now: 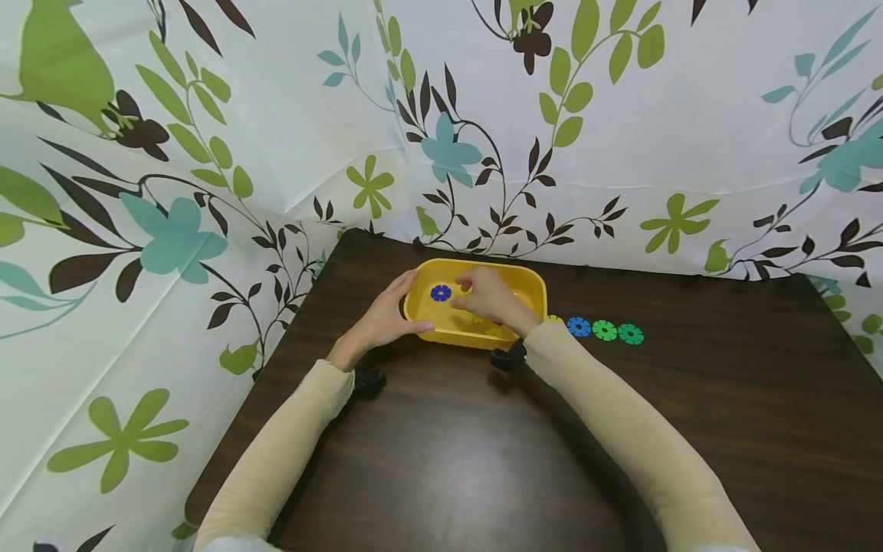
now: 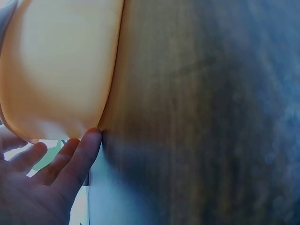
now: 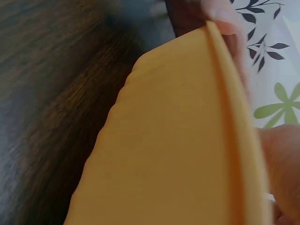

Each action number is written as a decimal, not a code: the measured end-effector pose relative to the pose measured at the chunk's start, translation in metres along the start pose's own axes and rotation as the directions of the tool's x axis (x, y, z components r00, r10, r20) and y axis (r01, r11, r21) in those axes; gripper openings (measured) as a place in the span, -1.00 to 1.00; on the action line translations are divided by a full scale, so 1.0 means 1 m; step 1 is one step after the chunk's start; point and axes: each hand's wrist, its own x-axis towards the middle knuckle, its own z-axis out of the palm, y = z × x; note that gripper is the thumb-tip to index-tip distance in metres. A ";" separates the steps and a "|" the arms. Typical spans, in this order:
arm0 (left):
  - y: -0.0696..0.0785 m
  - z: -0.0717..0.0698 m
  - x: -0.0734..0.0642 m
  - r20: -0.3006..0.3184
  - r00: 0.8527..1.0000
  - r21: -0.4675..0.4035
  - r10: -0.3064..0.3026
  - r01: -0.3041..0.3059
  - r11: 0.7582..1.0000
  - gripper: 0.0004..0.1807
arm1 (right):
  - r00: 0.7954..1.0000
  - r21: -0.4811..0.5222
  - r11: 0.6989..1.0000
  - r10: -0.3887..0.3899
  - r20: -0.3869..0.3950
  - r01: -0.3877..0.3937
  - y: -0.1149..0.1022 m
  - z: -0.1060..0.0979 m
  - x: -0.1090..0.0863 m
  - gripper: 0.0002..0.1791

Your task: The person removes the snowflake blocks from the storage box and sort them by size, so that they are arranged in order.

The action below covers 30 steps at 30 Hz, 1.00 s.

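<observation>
A yellow plastic basket [image 1: 476,338] stands near the table's far edge. My left hand [image 1: 388,313] holds its left end, thumb at the near rim and fingers along the side; in the left wrist view, the fingertips [image 2: 95,132] press against the basket's wall. Over the inside of the basket, my right hand [image 1: 488,295] reaches down with bent fingers. I cannot tell whether it pinches a piece. A dark blue notched disc [image 1: 441,293] lies in the basket left of that hand, and yellow notched discs [image 1: 494,331] lie beneath it, partly hidden.
Right of the basket, a row of notched discs lies on the dark wooden table [image 1: 455,460]: a yellow one [image 1: 554,319] partly hidden, a blue one [image 1: 579,327], a light green one [image 1: 605,330] and a darker green one [image 1: 631,334]. A leaf-patterned cloth [image 1: 593,169] hangs behind.
</observation>
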 end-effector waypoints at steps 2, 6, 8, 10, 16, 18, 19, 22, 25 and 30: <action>0.000 0.000 0.001 0.004 1.000 0.004 0.005 -0.005 1.000 0.30 | 1.000 -0.014 1.000 0.002 0.006 -0.002 -0.001 0.005 0.007 -0.39; 0.001 0.001 0.002 0.003 1.000 0.011 0.022 -0.022 1.000 0.30 | 0.999 -0.036 0.999 0.015 0.037 -0.014 -0.002 0.012 0.019 -0.60; 0.001 0.001 0.002 -0.001 1.000 0.014 0.024 -0.024 1.000 0.30 | 0.998 -0.041 0.999 0.023 0.058 -0.021 -0.003 0.014 0.024 -0.71; 0.002 0.001 0.002 -0.001 1.000 0.011 0.020 -0.020 1.000 0.29 | 0.997 -0.051 0.998 0.029 0.069 -0.025 -0.004 0.016 0.028 -0.74; 0.003 0.003 0.001 0.010 1.000 0.008 0.022 -0.022 1.000 0.28 | 0.998 -0.122 0.992 0.031 0.058 -0.024 -0.006 0.020 0.032 -0.53; 0.002 0.002 0.001 0.008 1.000 0.006 0.026 -0.026 1.000 0.29 | 0.998 -0.144 0.989 0.039 0.057 -0.030 -0.007 0.022 0.033 -0.45; 0.002 0.002 0.001 0.006 1.000 0.004 0.026 -0.026 1.000 0.28 | 0.998 -0.163 0.986 0.039 0.056 -0.029 -0.008 0.023 0.034 -0.43; 0.003 0.000 0.001 0.003 1.000 0.001 0.029 -0.029 1.000 0.28 | 0.998 -0.215 0.976 0.037 0.055 -0.024 -0.010 0.027 0.037 -0.45; 0.003 -0.001 0.001 0.002 1.000 0.005 0.028 -0.028 1.000 0.27 | 0.999 -0.256 0.967 0.017 0.044 -0.005 -0.012 0.032 0.037 -0.54; 0.002 -0.001 -0.002 0.005 1.000 0.004 0.025 -0.025 1.000 0.26 | 1.000 -0.231 0.973 -0.009 0.020 0.013 -0.014 0.036 0.035 -0.64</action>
